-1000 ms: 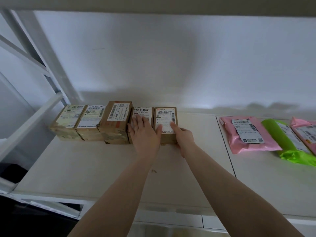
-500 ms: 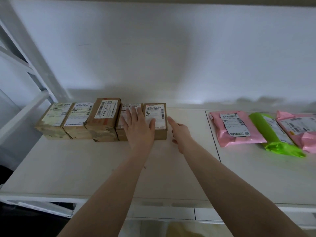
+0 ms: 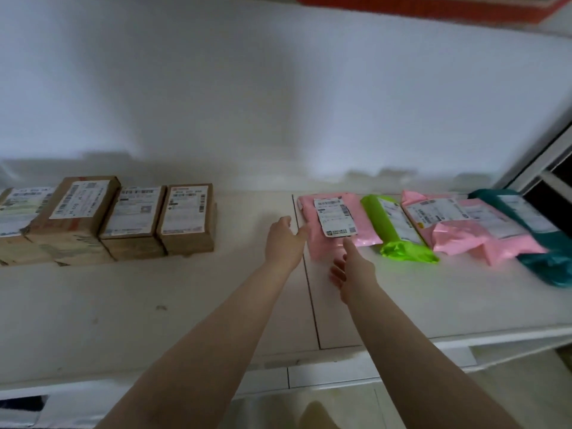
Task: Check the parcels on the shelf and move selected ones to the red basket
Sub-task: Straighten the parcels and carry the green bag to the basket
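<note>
On the white shelf (image 3: 154, 305) a row of several brown cardboard parcels (image 3: 187, 218) with white labels sits at the left. To the right lie soft mailers: a pink one (image 3: 335, 224), a bright green one (image 3: 393, 233), two more pink ones (image 3: 458, 230) and a teal one (image 3: 538, 236). My left hand (image 3: 286, 239) is open, its fingertips at the left edge of the first pink mailer. My right hand (image 3: 351, 266) is open too, index finger pointing at that mailer's label. A strip of the red basket (image 3: 433, 6) shows at the top edge.
The white back wall rises behind the parcels. A seam (image 3: 309, 283) splits the shelf board just left of the pink mailer. A white upright frame (image 3: 538, 162) closes the right end. Tiled floor shows below the shelf's front edge.
Both hands left the brown boxes and moved right to the first pink mailer. The view swung right, bringing the other mailers and the red basket's edge into sight.
</note>
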